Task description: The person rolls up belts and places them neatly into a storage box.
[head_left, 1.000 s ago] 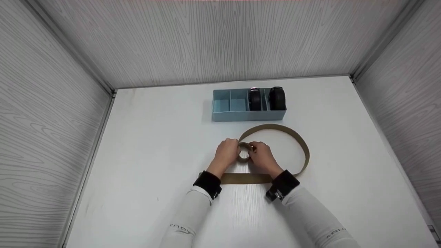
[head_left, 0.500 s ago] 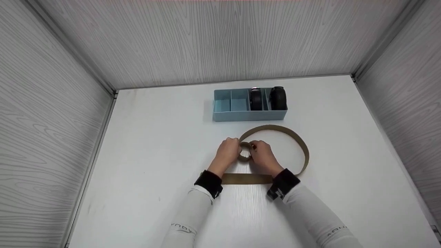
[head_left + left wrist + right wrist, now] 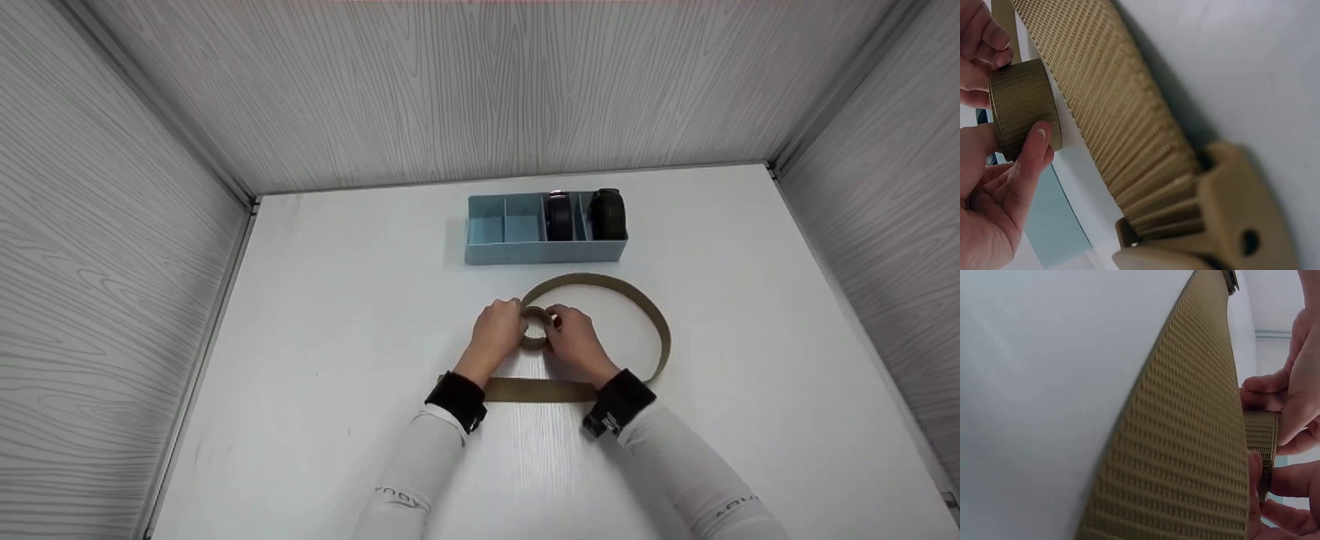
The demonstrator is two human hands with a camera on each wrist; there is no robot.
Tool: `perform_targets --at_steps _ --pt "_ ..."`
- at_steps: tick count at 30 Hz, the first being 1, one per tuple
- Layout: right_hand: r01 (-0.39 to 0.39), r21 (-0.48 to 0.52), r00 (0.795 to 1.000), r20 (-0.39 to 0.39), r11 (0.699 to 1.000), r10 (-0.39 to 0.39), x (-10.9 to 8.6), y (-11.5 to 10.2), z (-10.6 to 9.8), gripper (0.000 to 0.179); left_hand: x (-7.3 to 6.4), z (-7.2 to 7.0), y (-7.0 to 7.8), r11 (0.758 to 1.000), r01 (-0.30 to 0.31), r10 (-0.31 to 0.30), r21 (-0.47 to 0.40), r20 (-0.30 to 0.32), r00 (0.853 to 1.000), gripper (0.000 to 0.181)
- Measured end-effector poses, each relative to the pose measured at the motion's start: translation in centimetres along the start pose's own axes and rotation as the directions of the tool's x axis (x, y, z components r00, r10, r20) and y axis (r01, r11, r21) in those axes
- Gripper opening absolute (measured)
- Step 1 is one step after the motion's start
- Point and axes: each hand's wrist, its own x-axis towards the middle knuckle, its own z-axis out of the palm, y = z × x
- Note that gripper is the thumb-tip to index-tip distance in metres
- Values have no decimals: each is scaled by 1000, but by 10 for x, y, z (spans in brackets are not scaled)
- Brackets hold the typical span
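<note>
A tan webbing belt lies on edge on the white table, partly wound into a small coil (image 3: pixel 534 343). My left hand (image 3: pixel 496 327) holds the coil from the left with thumb and fingers. On its right side, my right hand (image 3: pixel 574 339) pinches the same coil. The unwound strap (image 3: pixel 544 390) sweeps round in a wide loop to the right and passes in front of both wrists. Its tan buckle (image 3: pixel 1247 214) shows large in the left wrist view, but my left wrist mostly hides it in the head view. Ribbed weave shows on the strap in the right wrist view.
Behind the coil stands a blue divided box (image 3: pixel 544 253). Its two right-hand compartments hold a narrow black roll (image 3: pixel 559 217) and a wider black roll (image 3: pixel 608 215); the left ones show bare floors. Grey wood-grain walls enclose the table at the back and sides.
The strap's wide loop has drawn in slightly at its right side. Both hands stay at the coil with only small finger movement. The head view has shifted a little.
</note>
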Motion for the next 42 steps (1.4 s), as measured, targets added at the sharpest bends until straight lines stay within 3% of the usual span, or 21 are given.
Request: perform_targets --at_steps 5,12,21,29,33,39,42 --pt "19 15 1000 10 1000 -19 3 1 -2 28 2 1 0 1000 -6 6 -4 0 1000 6" --pt "-43 23 999 11 999 43 -3 1 -1 32 0 -1 2 999 11 -11 -45 14 1000 6" --pt "24 18 999 -42 1000 -23 1 2 -2 25 0 0 2 1000 -6 6 5 24 1000 7" --pt "-70 -5 996 -57 998 70 -6 -2 0 29 1 2 5 1000 18 -18 -1 11 1000 7" --pt "-64 5 996 -62 998 65 -3 -3 -1 21 2 1 5 1000 11 -11 2 15 1000 8" --pt "-4 -9 998 -70 1000 3 1 0 -3 26 2 2 4 1000 -12 11 13 16 1000 7" --pt "-9 -9 998 -68 1000 9 -2 -1 -1 28 2 4 5 1000 -2 2 5 15 1000 7"
